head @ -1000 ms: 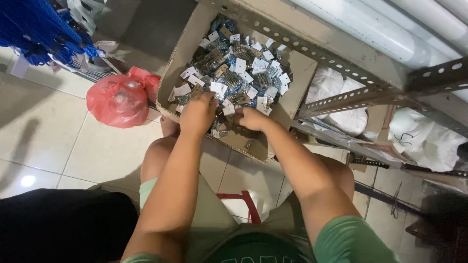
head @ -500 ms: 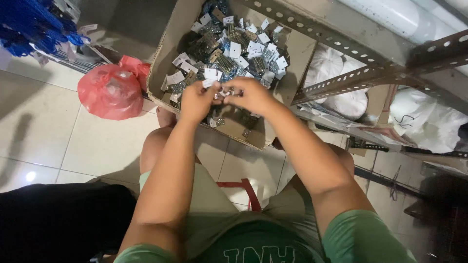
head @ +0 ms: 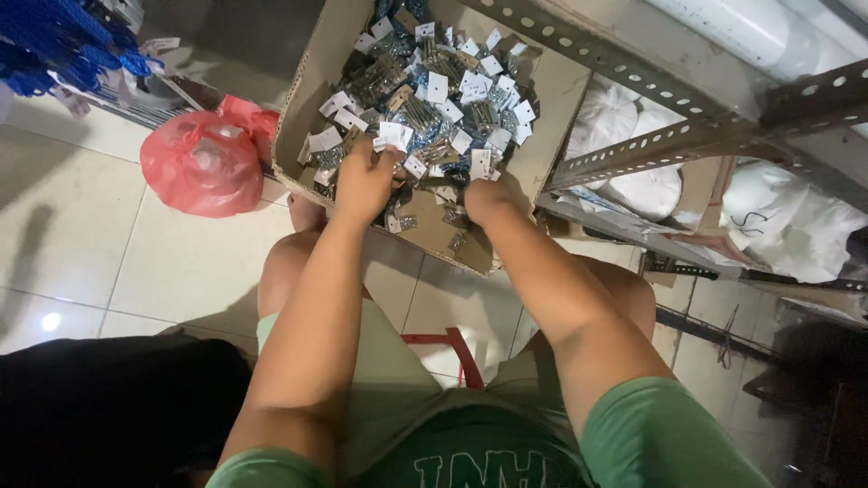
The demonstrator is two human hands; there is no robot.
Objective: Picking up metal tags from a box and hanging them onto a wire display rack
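Both hands down in the cardboard box (head: 312, 86) on the floor: left hand (head: 362, 181) w/ grip pinching a small tagged metal piece (head: 394, 136), right hand (head: 484, 201) buried in the pile, grip can't tell.

Hands no longer meet over the near edge of the cardboard box (head: 312, 77). Left hand (head: 363, 181) is now further into the heap of small metal packets (head: 434, 99), fingers curled among them. Right hand (head: 484, 199) has separated from it and rests lower, just beside the heap's near edge.
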